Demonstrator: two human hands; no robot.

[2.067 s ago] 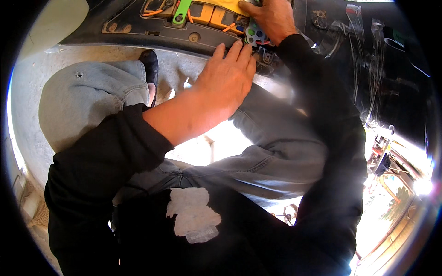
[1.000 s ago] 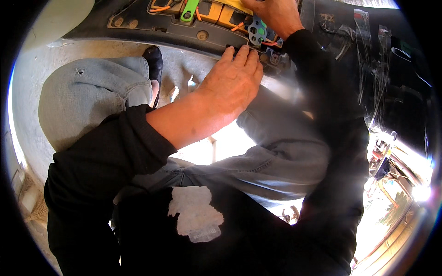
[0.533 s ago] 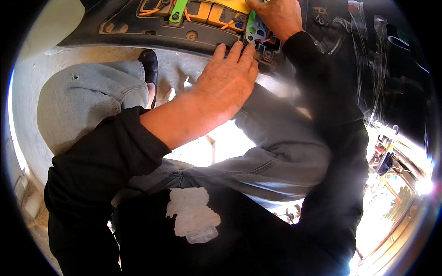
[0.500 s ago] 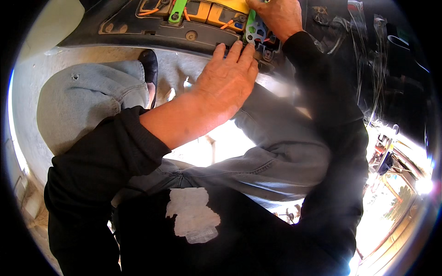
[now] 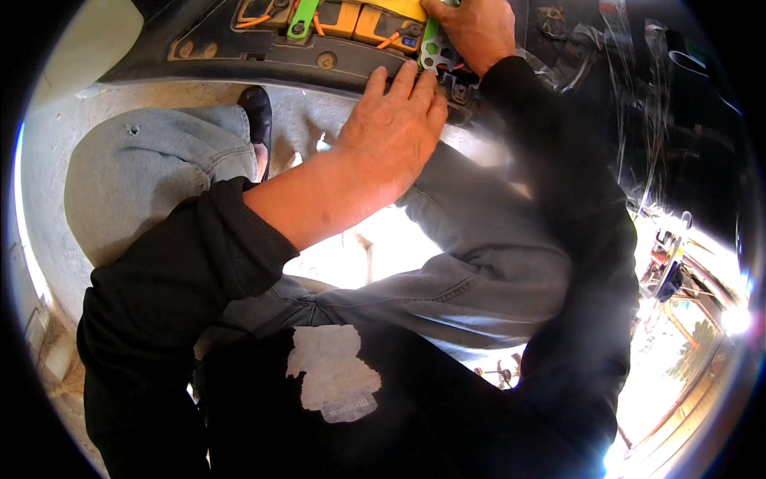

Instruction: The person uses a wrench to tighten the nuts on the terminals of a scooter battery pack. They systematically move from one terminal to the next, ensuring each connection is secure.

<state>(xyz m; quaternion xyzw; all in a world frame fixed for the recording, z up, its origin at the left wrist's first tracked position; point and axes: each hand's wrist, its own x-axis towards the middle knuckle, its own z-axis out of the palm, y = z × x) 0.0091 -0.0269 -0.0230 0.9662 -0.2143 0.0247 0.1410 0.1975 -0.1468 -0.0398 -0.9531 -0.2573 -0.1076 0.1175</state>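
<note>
At the top, my right hand (image 5: 477, 33) is curled beside a green and grey flat wrench (image 5: 432, 53) with several hexagonal holes. The fingers look closed on its upper part, though their far side is cut off or hidden. My left hand (image 5: 392, 132) lies with its fingers outstretched over the edge of a black plastic housing (image 5: 275, 64), the fingertips just below the wrench's holed end. Inside the housing sit orange-yellow battery blocks (image 5: 345, 19) with orange wires (image 5: 388, 40). A second green flat tool (image 5: 302, 19) lies across them, left of my hands.
A dark panel with clear plastic film (image 5: 654, 104) rises at the right. My legs in grey jeans (image 5: 144, 176) are bent around the concrete floor (image 5: 64, 144). A pale rounded part (image 5: 88, 36) stands at the upper left. Bright clutter (image 5: 670, 271) shows at the right rim.
The housing, wrench and both hands appear slightly farther up and left. My hands keep nearly the same pose, with the right one still at the wrench.
</note>
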